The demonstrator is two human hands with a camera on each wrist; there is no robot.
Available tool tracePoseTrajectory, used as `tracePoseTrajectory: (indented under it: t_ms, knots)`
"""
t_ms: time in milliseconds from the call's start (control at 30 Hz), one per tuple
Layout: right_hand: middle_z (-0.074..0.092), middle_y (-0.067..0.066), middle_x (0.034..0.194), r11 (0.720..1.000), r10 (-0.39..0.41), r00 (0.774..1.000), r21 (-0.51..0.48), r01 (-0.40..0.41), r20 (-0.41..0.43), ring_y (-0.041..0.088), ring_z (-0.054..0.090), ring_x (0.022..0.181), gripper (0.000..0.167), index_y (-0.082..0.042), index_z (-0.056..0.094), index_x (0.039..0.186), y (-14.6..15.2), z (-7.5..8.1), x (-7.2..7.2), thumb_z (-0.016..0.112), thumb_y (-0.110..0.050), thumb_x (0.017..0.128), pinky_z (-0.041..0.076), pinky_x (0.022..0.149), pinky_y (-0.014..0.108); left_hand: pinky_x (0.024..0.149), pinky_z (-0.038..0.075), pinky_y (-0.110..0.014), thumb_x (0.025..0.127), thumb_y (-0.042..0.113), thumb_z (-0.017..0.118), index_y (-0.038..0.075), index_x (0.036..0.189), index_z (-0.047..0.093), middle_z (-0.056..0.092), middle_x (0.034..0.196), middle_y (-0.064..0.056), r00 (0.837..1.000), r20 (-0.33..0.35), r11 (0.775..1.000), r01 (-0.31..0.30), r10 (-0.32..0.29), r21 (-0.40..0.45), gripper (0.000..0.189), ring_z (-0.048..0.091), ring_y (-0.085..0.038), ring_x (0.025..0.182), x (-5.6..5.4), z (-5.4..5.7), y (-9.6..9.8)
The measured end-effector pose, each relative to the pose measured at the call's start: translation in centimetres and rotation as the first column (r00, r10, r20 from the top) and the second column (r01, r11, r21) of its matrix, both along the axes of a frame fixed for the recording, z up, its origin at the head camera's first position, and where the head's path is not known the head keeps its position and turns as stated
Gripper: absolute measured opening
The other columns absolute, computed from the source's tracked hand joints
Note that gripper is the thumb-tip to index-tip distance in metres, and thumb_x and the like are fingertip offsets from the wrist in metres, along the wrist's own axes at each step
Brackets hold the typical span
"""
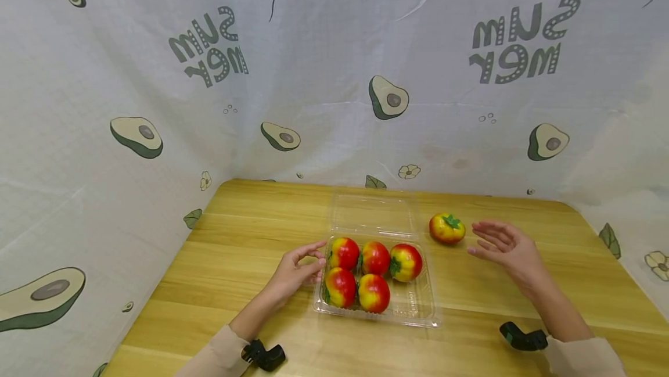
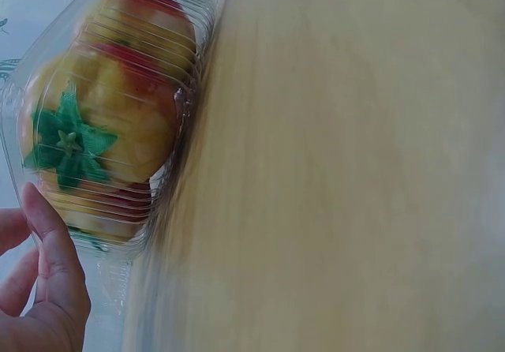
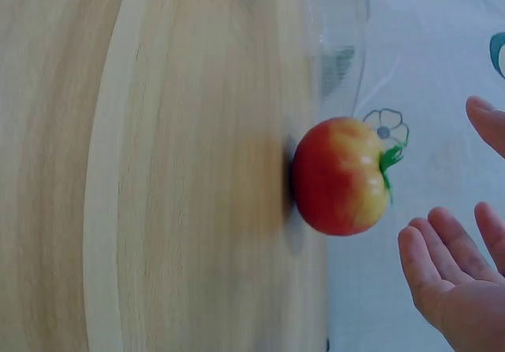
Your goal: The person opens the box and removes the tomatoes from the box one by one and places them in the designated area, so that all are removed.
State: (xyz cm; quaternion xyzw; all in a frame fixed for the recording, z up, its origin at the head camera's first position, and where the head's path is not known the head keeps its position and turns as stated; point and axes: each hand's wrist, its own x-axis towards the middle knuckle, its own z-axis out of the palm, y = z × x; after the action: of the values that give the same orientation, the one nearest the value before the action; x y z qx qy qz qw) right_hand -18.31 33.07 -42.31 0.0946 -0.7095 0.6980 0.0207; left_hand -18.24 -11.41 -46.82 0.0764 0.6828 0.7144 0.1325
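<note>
A clear plastic clamshell box (image 1: 410,301) lies on the table with its lid (image 1: 373,214) folded back. Inside are several red-and-yellow persimmons (image 1: 341,287) with green leafy tops; the front right part of the box holds none. My left hand (image 1: 298,269) holds the box's left rim, fingertips right at the edge (image 2: 12,131). One loose persimmon (image 1: 447,229) sits on the table to the right of the lid, green top showing. Just right of it my right hand (image 1: 509,249) hovers with fingers apart from the thumb, nothing between them; its fingertips (image 3: 418,249) are close to the fruit.
The wooden table (image 1: 235,232) reaches back to a white curtain (image 1: 334,75) printed with avocados and lettering, which also hangs along both sides. A black wrist-worn device (image 1: 266,355) is on the left forearm, another (image 1: 522,337) on the right.
</note>
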Motion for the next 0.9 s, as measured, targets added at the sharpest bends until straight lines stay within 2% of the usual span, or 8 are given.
tracePoseTrajectory:
  t_ms: [333,567,900]
  knots:
    - [0.068,-0.008,0.117,0.999,0.035,0.999,-0.004,-0.035,0.013,0.004,0.065,0.105,0.046,0.002,0.053,0.131,-1.5,0.5,1.2,0.067,0.013,0.088,0.055,0.084,0.021,0.068,0.059,-0.024,0.096,0.008,0.068,0.002,0.141,0.055,0.055,0.109,-0.008,1.0,0.011,1.0,-0.005,0.005,-0.003,0.048,0.063,-0.012,0.068,0.1,-0.1,-0.1]
    - [0.067,-0.007,0.119,0.997,0.078,0.997,0.017,-0.078,0.026,0.007,0.066,0.106,0.046,0.004,0.054,0.133,-2.9,1.5,2.0,0.066,0.012,0.089,0.055,0.085,0.023,0.068,0.059,-0.024,0.096,0.008,0.067,0.002,0.142,0.054,0.055,0.109,-0.009,1.0,0.018,1.0,-0.005,0.005,-0.004,0.048,0.063,-0.011,0.068,0.0,-0.1,-0.1]
    - [0.067,-0.005,0.12,0.992,0.116,0.992,0.05,-0.118,0.039,0.009,0.065,0.107,0.045,0.005,0.053,0.131,-5.0,2.0,2.7,0.068,0.01,0.089,0.055,0.087,0.025,0.068,0.059,-0.024,0.096,0.008,0.067,0.002,0.142,0.054,0.055,0.11,-0.009,1.0,0.017,1.0,-0.001,0.001,-0.004,0.048,0.062,-0.011,0.068,-0.2,-0.2,-0.1]
